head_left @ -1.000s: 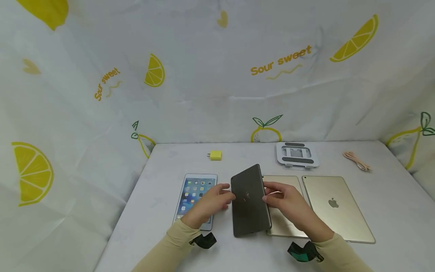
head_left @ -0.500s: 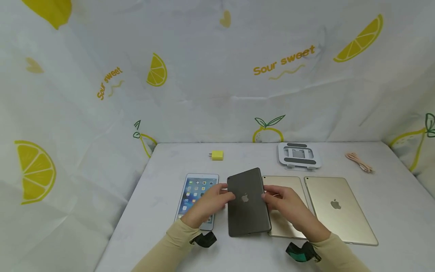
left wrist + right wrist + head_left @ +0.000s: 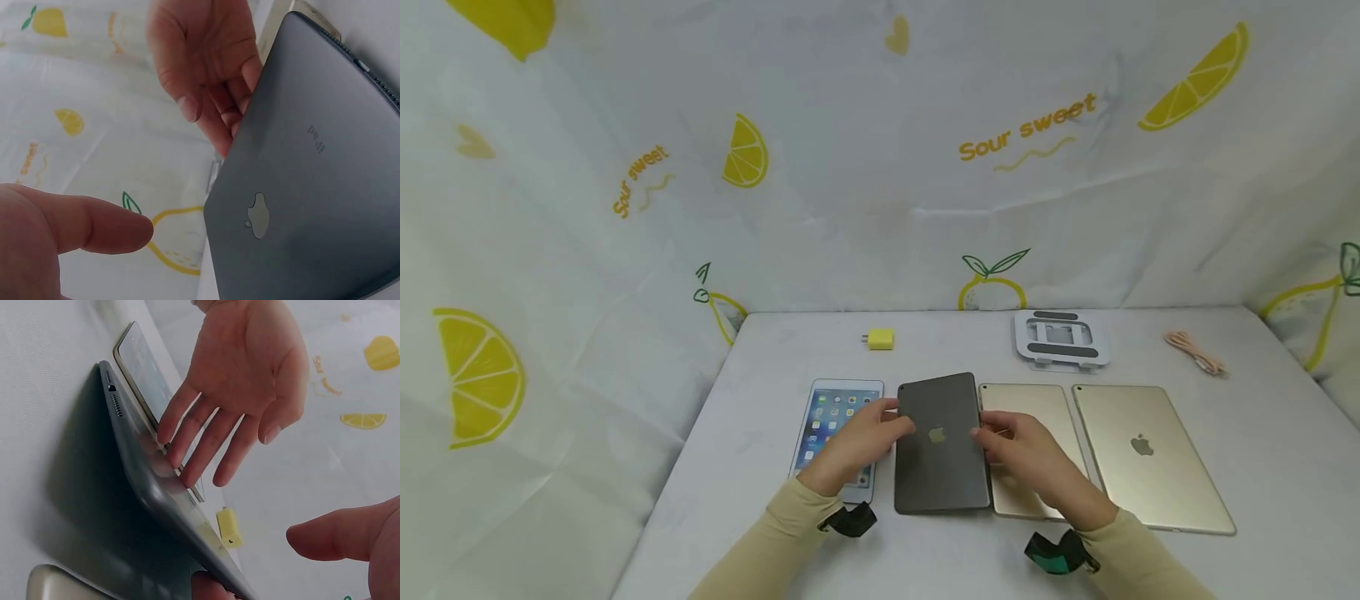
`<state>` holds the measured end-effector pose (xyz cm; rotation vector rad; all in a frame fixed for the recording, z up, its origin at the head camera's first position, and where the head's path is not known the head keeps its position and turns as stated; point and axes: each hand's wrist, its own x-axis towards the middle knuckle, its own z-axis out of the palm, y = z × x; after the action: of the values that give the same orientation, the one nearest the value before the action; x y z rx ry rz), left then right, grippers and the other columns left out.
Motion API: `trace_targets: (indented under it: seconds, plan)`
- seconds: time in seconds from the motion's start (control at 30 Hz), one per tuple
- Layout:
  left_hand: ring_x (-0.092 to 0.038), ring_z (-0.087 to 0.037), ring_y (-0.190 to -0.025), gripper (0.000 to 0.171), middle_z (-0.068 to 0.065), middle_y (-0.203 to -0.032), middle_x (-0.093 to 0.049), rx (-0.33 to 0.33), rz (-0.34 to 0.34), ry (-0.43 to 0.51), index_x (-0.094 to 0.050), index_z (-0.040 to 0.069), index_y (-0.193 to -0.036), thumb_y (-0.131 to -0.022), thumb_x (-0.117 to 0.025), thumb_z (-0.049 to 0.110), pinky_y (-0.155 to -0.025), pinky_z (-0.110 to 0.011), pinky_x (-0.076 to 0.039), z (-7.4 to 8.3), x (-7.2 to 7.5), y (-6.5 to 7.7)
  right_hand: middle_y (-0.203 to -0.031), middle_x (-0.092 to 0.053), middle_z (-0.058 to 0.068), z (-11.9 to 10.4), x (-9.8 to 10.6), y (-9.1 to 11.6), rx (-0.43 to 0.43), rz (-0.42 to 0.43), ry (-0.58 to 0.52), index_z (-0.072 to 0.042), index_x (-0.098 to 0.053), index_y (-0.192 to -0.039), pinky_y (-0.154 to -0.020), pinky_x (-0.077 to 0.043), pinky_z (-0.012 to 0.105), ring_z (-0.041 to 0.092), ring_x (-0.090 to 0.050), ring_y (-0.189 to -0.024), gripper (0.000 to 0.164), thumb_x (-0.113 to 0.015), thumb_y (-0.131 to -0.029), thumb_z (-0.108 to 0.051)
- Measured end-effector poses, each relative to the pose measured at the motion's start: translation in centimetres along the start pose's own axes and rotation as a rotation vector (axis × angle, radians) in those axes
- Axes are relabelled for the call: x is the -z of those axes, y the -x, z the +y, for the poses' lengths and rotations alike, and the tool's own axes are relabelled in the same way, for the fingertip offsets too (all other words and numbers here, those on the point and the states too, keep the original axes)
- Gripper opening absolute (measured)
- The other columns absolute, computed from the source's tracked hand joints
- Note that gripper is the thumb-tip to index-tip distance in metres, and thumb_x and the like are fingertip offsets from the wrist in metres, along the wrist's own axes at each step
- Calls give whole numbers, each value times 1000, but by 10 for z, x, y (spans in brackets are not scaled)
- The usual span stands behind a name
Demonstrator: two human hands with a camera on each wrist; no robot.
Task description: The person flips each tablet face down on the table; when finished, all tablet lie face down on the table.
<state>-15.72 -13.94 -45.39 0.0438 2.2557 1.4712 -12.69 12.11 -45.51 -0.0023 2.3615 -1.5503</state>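
A dark grey iPad (image 3: pixel 940 475) lies back up and tilted between the hands, its right edge raised above the white table. Straight fingers of my left hand (image 3: pixel 234 387) touch its left edge in the right wrist view. My right hand (image 3: pixel 1033 458) has fingers under the raised right edge; its thumb (image 3: pixel 337 534) stands apart from the iPad. A smaller white tablet (image 3: pixel 827 417) with a lit home screen lies partly behind my left hand. Beneath my right hand, a gold tablet (image 3: pixel 1026 398) lies face down, partly covered.
Another gold iPad (image 3: pixel 1150 475) lies face down at the right. Towards the back are a yellow charger plug (image 3: pixel 880 339), a white folding stand (image 3: pixel 1062 350) with grey pads and a coiled pink cable (image 3: pixel 1195 352). A lemon-printed cloth (image 3: pixel 850 167) hangs behind the table.
The dark grey iPad has tipped down from a steeper tilt to nearly flat and shifted slightly left. Both hands have stayed at its sides.
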Motion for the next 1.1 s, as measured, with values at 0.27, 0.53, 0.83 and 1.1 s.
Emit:
trace_targets:
  seconds: [0.27,0.53,0.83,1.1]
  plan:
    - [-54,-41,-147,77,-23,-162,-51,-3,16,-11,-42,-3,-161,-98,-66,35,-118,-59,-49,0,3,2,-150,-60,35,1,-2,-2,-33,-26,-18,14,-50,-152,-101,-63,49,43,-74,-122,59,-62,-109,-25]
    - [-52,-42,-148,74,-23,-163,-51,10,15,-10,-42,-2,-162,-101,-65,34,-120,-61,-47,-3,2,3,-152,-58,35,4,-3,-2,-60,-49,-21,14,-50,-151,-104,-62,50,46,-70,-128,59,-60,-110,-26]
    - [-54,-42,-146,74,-23,-160,-53,-5,17,-23,-42,-1,-162,-101,-65,34,-120,-62,-46,-1,2,1,-155,-54,36,3,0,-1,-32,-63,-24,15,-48,-153,-105,-61,48,46,-66,-135,61,-60,-110,-27]
    - [-56,-41,-145,72,-22,-160,-54,5,24,-38,-43,-1,-162,-102,-64,33,-120,-62,-47,0,2,1,-151,-58,35,3,0,1,-6,-59,-4,13,-51,-152,-105,-62,47,44,-69,-131,56,-59,-109,-23]
